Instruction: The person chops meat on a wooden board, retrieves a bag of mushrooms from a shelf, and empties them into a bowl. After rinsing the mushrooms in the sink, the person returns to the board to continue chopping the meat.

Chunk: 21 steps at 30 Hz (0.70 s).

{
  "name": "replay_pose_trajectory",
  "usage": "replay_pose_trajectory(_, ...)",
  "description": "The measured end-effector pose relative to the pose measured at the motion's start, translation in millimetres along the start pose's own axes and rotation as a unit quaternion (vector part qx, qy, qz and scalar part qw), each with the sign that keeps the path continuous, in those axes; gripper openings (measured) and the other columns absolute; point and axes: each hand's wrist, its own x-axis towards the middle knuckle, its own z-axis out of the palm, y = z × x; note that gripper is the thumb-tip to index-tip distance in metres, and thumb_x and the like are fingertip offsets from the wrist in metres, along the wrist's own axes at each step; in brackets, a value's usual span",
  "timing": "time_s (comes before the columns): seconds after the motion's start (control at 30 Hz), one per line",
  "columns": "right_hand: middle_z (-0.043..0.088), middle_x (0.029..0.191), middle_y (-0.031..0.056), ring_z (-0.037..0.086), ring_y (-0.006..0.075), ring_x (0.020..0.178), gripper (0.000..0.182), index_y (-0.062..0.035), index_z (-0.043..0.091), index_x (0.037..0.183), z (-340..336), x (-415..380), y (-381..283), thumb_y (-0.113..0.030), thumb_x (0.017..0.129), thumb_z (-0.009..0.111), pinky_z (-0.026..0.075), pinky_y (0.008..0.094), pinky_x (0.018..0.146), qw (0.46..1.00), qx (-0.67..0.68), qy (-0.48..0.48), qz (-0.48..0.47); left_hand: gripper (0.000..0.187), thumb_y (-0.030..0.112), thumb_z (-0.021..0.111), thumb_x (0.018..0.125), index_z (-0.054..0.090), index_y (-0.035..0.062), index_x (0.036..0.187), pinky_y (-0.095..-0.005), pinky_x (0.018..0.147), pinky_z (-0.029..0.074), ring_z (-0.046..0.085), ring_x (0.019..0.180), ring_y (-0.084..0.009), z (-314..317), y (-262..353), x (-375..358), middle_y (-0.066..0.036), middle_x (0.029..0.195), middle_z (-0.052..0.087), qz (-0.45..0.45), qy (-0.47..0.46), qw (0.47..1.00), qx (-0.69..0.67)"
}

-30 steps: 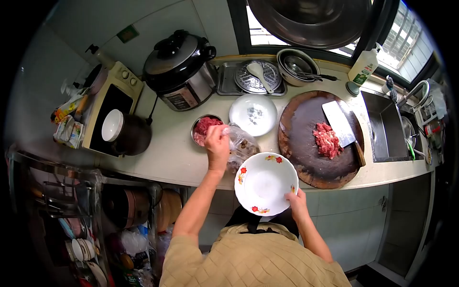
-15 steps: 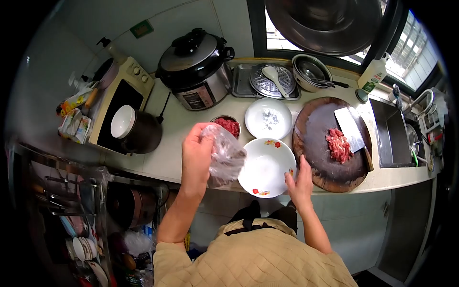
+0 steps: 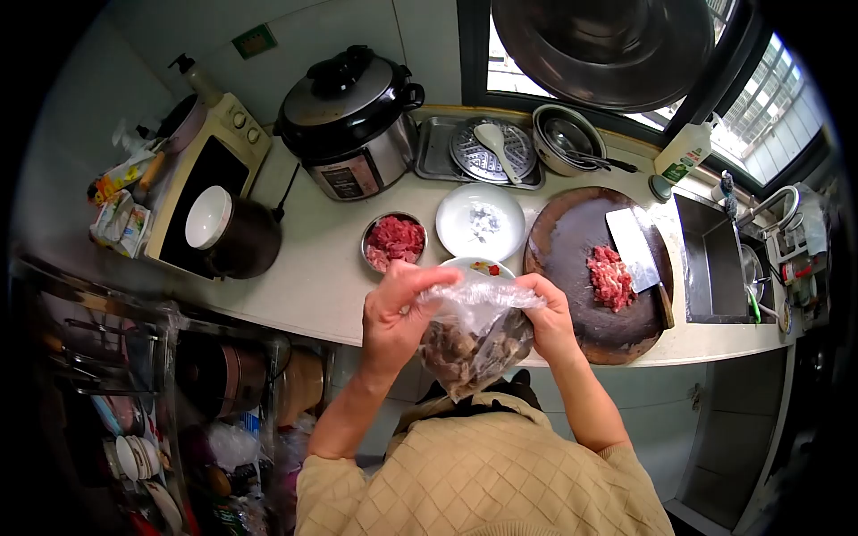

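Note:
A clear plastic bag (image 3: pixel 474 348) holding brown, wrinkled chunks hangs in front of my body. My left hand (image 3: pixel 393 317) pinches its top rim on one side, and my right hand (image 3: pixel 550 322) grips the other side. The mouth of the bag is spread between them. Behind it, mostly hidden, is a white bowl with red flowers (image 3: pixel 483 266). A metal bowl (image 3: pixel 365 253) of cut red meat (image 3: pixel 396 239) stands beyond my left hand. Off to the right, a round chopping board (image 3: pixel 563 232) carries a heap of chopped meat (image 3: pixel 611 279) and a cleaver (image 3: pixel 633 252).
A white dish (image 3: pixel 454 219) sits behind the flowered bowl. Further back are a pressure cooker (image 3: pixel 344 125), a metal tray (image 3: pixel 431 147) and stacked metal bowls (image 3: pixel 567 138). The sink (image 3: pixel 710 259) lies right; a dark pot (image 3: pixel 250 241) and microwave oven (image 3: pixel 201 179) stand left.
The bag has moved right and now hangs in front of the flowered bowl. My right hand has left that bowl's side and taken hold of the bag's rim. The bag's brown contents now show.

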Motion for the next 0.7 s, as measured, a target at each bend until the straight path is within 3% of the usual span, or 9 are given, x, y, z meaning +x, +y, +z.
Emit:
replay_pose_trajectory(0.17, 0.062, 0.093, 0.0037, 0.058, 0.0096, 0.084, 0.010, -0.0013, 0.056, 0.098, -5, 1, -11, -0.005, 0.089, 0.053, 0.048, 0.0240, 0.075, 0.989, 0.125, -0.013, 0.082, 0.023, 0.005, 0.065, 0.077, 0.067, 0.0083, 0.100, -0.0239, 0.071, 0.046, 0.056, 0.076, -0.0133, 1, 30, 9, -0.005, 0.091, 0.067, 0.221, -0.101, 0.937, 0.250)
replay_pose_trajectory(0.2, 0.062, 0.092, 0.0040, 0.059, 0.0109, 0.083, 0.009, -0.0021, 0.056, 0.097, -6, 1, -11, -0.005, 0.088, 0.053, 0.048, 0.0248, 0.075, 0.986, 0.140, -0.014, 0.088, 0.026, 0.015, 0.067, 0.078, 0.066, 0.0106, 0.103, -0.0286, 0.076, 0.047, 0.056, 0.088, -0.0148, -1, 36, 7, -0.008, 0.102, 0.065, 0.215, -0.110, 0.928, 0.283)
replay_pose_trajectory(0.3, 0.062, 0.091, 0.0041, 0.059, 0.0108, 0.081, 0.009, -0.0027, 0.056, 0.096, -4, 0, -6, -0.005, 0.087, 0.054, 0.049, 0.0248, 0.074, 0.981, 0.164, 0.012, 0.099, 0.030, 0.028, 0.068, 0.077, 0.066, 0.0119, 0.103, -0.0350, 0.088, 0.043, 0.052, 0.105, -0.0205, 4, 19, 0, -0.014, 0.116, 0.058, 0.223, 0.075, 0.896, 0.377)
replay_pose_trajectory(0.33, 0.062, 0.090, 0.0039, 0.059, 0.0106, 0.081, 0.009, -0.0030, 0.056, 0.096, -6, 0, -1, -0.005, 0.087, 0.053, 0.049, 0.0247, 0.073, 0.980, 0.161, 0.029, 0.111, 0.047, 0.035, 0.068, 0.078, 0.058, 0.0128, 0.119, -0.0392, 0.096, 0.038, 0.043, 0.117, -0.0256, 3, -13, -9, -0.017, 0.130, 0.045, 0.174, 0.064, 0.924, 0.333)
replay_pose_trajectory(0.37, 0.062, 0.089, 0.0037, 0.059, 0.0104, 0.080, 0.009, -0.0034, 0.056, 0.096, -10, -1, 8, -0.005, 0.087, 0.053, 0.049, 0.0247, 0.072, 0.979, 0.158, 0.047, 0.122, 0.054, 0.035, 0.068, 0.079, 0.051, 0.0128, 0.124, -0.0391, 0.097, 0.037, 0.042, 0.118, -0.0258, 7, -43, -24, -0.017, 0.131, 0.043, 0.003, 0.095, 0.992, 0.082)
replay_pose_trajectory(0.4, 0.062, 0.088, 0.0035, 0.059, 0.0102, 0.079, 0.009, -0.0037, 0.056, 0.096, -13, -2, 15, -0.005, 0.087, 0.053, 0.049, 0.0247, 0.072, 0.976, 0.155, 0.068, 0.134, 0.060, 0.035, 0.068, 0.079, 0.045, 0.0128, 0.130, -0.0389, 0.098, 0.037, 0.041, 0.119, -0.0260, 16, -70, -44, -0.017, 0.133, 0.041, -0.171, 0.118, 0.962, -0.177)
replay_pose_trajectory(0.43, 0.062, 0.087, 0.0031, 0.059, 0.0099, 0.078, 0.009, -0.0039, 0.056, 0.095, -15, -4, 17, -0.005, 0.087, 0.053, 0.048, 0.0245, 0.071, 0.973, 0.139, 0.090, 0.162, 0.067, 0.035, 0.068, 0.080, 0.038, 0.0128, 0.136, -0.0387, 0.099, 0.036, 0.040, 0.120, -0.0263, 25, -86, -61, -0.016, 0.134, 0.039, -0.330, 0.134, 0.835, -0.420)
replay_pose_trajectory(0.63, 0.062, 0.086, 0.0017, 0.058, 0.0090, 0.075, 0.014, -0.0041, 0.057, 0.098, -21, 6, 18, -0.003, 0.086, 0.051, 0.048, 0.0244, 0.069, 0.964, 0.039, 0.126, 0.232, 0.090, 0.022, 0.075, 0.074, 0.018, 0.0160, 0.143, -0.0388, 0.097, 0.040, 0.041, 0.120, -0.0262, 51, -90, -83, -0.010, 0.139, 0.031, -0.408, 0.078, 0.801, -0.430)
replay_pose_trajectory(0.7, 0.062, 0.091, 0.0023, 0.057, 0.0087, 0.081, 0.021, -0.0021, 0.057, 0.105, -15, 7, 8, -0.003, 0.084, 0.053, 0.047, 0.0236, 0.074, 0.957, -0.033, 0.095, 0.273, 0.073, 0.012, 0.073, 0.074, 0.033, 0.0082, 0.136, -0.0366, 0.092, 0.044, 0.049, 0.112, -0.0222, 55, -91, -85, -0.009, 0.126, 0.046, -0.445, 0.062, 0.781, -0.433)
